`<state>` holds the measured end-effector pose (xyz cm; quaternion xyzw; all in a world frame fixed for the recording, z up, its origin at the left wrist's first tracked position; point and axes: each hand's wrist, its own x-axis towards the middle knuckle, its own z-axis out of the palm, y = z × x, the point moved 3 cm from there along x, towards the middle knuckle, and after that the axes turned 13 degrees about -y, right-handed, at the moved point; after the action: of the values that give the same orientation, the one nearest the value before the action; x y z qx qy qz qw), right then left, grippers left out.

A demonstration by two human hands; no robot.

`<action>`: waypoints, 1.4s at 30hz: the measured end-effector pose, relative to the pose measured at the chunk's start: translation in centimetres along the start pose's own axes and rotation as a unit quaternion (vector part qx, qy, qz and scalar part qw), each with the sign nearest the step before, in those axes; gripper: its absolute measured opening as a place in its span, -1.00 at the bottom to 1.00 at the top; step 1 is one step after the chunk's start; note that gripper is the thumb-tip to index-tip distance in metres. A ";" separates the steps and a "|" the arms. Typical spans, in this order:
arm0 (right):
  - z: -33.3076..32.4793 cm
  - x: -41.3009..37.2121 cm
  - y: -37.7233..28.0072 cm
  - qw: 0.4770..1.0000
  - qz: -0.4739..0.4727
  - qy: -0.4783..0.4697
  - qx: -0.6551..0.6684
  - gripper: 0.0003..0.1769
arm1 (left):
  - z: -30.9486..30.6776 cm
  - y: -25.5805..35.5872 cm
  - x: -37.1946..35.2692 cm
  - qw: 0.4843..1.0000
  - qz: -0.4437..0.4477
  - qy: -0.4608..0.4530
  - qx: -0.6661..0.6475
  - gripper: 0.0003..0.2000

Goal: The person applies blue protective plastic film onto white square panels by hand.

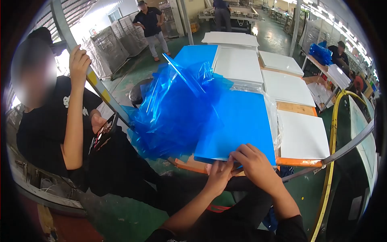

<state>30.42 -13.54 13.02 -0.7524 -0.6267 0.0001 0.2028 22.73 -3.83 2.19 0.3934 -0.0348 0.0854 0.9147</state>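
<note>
A flat panel with a smooth bright blue film surface [242,121] lies in front of me, its near edge at my hands. My left hand [219,177] is closed at that edge, thumb and fingers pinching the film at the front. My right hand [254,166] is beside it, fingers bent together over the same edge near the corner. The fingertips of both hands almost meet, and the exact spot they grip is partly hidden. Left of the panel rises a large crumpled heap of clear blue film [173,113].
Stacks of white panels [302,135] stand on wooden pallets to the right and behind. A metal frame post [96,86] is at the left, held by a co-worker with a phone [105,131]. A metal rail [350,141] crosses at the right. More people stand farther back.
</note>
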 end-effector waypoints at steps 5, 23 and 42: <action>-0.2 -1.7 -1.3 0.998 -0.011 -0.034 0.049 -0.71 | -0.1 -1.2 -2.8 0.999 0.000 -0.038 0.020 -0.67; 1.2 -10.9 -4.6 0.889 0.201 0.329 0.245 -0.80 | 1.4 5.0 -12.5 0.953 -0.082 0.021 0.292 -0.61; -10.5 -36.1 15.8 0.811 0.236 0.513 0.153 -0.51 | -8.2 12.7 -15.2 0.952 0.166 0.168 0.195 -0.58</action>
<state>40.29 -52.87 8.70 -0.7267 -0.2269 -0.2422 0.6015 5.38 8.74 3.68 0.5329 0.0722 0.3061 0.7856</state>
